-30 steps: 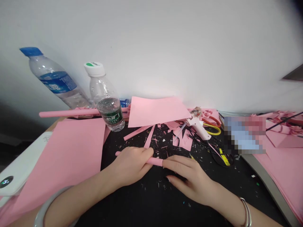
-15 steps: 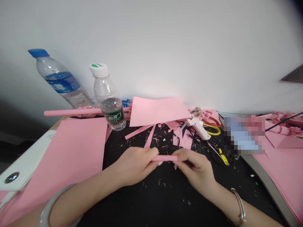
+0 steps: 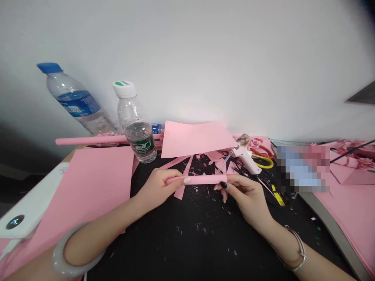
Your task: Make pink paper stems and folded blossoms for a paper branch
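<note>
A narrow tube of rolled pink paper (image 3: 206, 179) is held level above the black work surface (image 3: 175, 249). My left hand (image 3: 160, 186) is closed on its left end, thumb lying along the front. At the other end, my right hand (image 3: 244, 195) pinches the tube between thumb and fingers. Behind the hands lie cut pink paper strips (image 3: 179, 192) and small scraps. A loose pink paper sheet (image 3: 195, 140) rests over the scraps, close to a white glue gun (image 3: 247, 160) with a clear glue stick in it.
A blue-capped bottle (image 3: 79, 101) leans at the wall beside an upright water bottle (image 3: 140, 142). Pink sheets (image 3: 96, 175) and a white device (image 3: 32, 203) lie left. Scissors with yellow and red handles (image 3: 265, 160) and cables are at right, near more pink paper (image 3: 351, 210).
Both hands have lifted the paper tube slightly away from me. My left hand has slid left, so more of the tube shows between the hands. My right thumb has rolled over its end.
</note>
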A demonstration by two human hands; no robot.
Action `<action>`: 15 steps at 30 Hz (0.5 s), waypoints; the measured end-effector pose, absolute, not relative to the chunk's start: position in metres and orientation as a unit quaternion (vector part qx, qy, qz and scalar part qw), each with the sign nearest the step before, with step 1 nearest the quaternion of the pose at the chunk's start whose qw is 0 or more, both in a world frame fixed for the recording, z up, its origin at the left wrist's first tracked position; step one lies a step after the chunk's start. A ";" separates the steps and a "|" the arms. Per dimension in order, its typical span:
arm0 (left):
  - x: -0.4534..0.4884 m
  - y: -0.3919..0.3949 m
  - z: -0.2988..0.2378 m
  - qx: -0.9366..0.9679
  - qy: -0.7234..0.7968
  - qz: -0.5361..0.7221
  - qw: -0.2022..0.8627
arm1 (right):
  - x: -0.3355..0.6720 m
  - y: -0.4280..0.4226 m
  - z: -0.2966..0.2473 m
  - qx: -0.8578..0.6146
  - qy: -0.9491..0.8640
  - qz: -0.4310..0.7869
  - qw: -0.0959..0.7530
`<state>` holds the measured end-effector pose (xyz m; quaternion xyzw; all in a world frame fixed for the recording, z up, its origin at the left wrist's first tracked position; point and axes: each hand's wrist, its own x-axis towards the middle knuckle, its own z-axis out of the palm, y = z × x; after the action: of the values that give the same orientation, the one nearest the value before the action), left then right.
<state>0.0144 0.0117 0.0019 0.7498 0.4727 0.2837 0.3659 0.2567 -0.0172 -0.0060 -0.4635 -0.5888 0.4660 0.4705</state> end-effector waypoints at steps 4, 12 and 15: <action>0.014 0.013 0.002 0.758 0.459 0.278 0.370 | 0.259 -0.017 -0.004 -0.455 -0.588 0.467 0.479; 0.012 0.013 0.004 0.769 0.441 0.245 0.393 | 0.261 -0.015 -0.002 -0.479 -0.613 0.419 0.469; 0.011 0.014 0.004 0.768 0.445 0.237 0.394 | 0.265 -0.014 0.002 -0.458 -0.653 0.395 0.456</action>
<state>0.0111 0.0143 0.0042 0.7685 0.4450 0.2368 0.3942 0.2646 -0.0139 0.0016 -0.4582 -0.6527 0.3955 0.4557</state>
